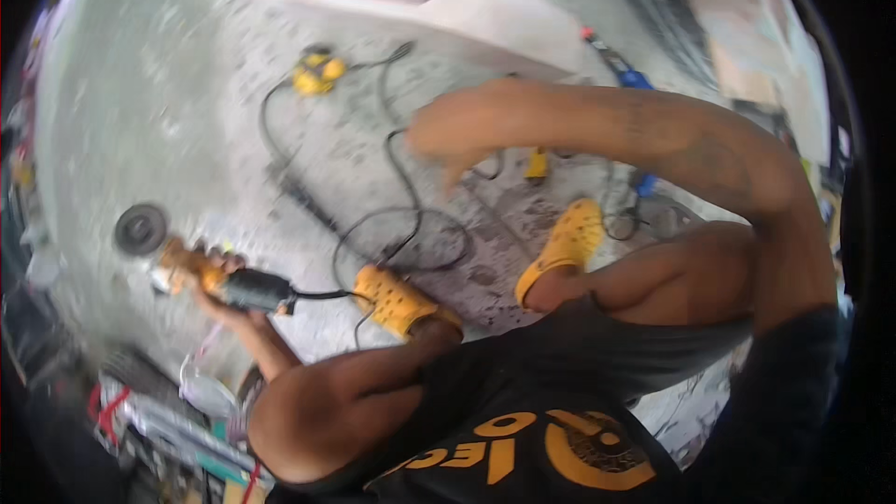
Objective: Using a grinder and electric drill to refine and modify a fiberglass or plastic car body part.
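My left hand (213, 287), low on the left, is wrapped round an angle grinder (259, 290) with an orange and black body. The grinder's dark round disc (142, 230) points up and left, away from me. From its rear end a black cord (322, 295) runs right, towards my foot. My right arm reaches across the middle, and my right hand (459, 131) hangs above the floor and cables. That hand is smeared by motion, so its fingers and anything in them cannot be made out. Below it lies a black cable (407, 177), looped on the concrete.
A yellow power tool (317, 71) sits on the grey floor (168, 131) ahead. Beyond it stands a pale pink box-like panel (509, 23). A blue tool (635, 80) lies to the right. My feet wear yellow clogs (397, 302). Assorted clutter (168, 415) fills the lower left.
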A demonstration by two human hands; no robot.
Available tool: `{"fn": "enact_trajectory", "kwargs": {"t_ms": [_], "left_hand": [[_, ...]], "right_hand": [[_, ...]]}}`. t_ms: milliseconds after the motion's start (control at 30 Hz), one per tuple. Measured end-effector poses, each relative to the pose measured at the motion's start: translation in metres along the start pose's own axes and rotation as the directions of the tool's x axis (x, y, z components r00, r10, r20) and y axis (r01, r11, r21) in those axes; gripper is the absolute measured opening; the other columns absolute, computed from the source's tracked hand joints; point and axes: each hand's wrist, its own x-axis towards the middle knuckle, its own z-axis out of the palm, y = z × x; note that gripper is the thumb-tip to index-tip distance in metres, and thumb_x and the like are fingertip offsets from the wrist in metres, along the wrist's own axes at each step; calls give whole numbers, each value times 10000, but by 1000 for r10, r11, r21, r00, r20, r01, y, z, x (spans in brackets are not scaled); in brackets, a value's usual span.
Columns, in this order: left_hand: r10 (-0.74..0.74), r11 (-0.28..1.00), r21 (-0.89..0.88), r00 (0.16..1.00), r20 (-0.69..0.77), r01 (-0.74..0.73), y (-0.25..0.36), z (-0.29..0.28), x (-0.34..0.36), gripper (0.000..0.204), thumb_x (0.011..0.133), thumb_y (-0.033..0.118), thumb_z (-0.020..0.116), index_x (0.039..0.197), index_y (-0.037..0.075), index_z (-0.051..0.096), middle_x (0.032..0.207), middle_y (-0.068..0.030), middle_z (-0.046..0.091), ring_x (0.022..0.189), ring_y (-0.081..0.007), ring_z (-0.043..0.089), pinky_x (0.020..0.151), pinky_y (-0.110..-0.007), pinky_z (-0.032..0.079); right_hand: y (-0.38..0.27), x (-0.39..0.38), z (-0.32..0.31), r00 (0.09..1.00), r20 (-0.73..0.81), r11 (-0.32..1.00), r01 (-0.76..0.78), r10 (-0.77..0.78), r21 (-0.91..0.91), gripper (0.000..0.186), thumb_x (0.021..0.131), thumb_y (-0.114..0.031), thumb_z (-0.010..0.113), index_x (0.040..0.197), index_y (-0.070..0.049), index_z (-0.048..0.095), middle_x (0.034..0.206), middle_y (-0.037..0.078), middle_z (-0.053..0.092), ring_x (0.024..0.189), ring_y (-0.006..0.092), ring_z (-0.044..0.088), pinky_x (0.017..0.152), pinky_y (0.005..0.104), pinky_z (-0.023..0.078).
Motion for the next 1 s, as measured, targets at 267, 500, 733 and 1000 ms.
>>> {"fn": "enact_trajectory", "kwargs": {"t_ms": [267,500,733,1000], "left_hand": [[236,943,230,971,47,-241,76,-59,-28,592,938,446,641,1309,12,488,1016,-157,629,851,-254,656,769,-407,564],[79,919,393,993,-84,-40,46,-64,-28,644,811,404,741,1225,-37,521,928,-153,658,880,-287,680,744,-378,577],[-93,984,152,995,-31,97,-23,-49,-26,467,824,314,700,1133,-10,569,803,-133,633,666,-245,660,615,-358,568],[-28,989,139,984,-177,53,-19,-85,-14,410,888,303,657,1097,-41,580,827,-142,640,715,-247,659,650,-365,557]], "right_hand": [[-45,136,150,936,-284,978,188,-206,-92,204,824,-102,655,1019,-50,686,1143,156,653,1150,319,616,892,432,537],[-50,173,163,889,-453,996,83,-63,26,314,828,-140,686,1116,-59,593,1118,154,642,1111,356,600,872,461,512],[-27,228,56,682,-601,884,-151,417,443,363,859,-203,761,1111,-42,555,1162,193,587,1115,398,533,922,461,473],[-86,216,79,518,-842,988,-59,151,141,537,787,-256,830,1188,-18,562,1218,205,495,1118,392,459,989,488,410]]}}
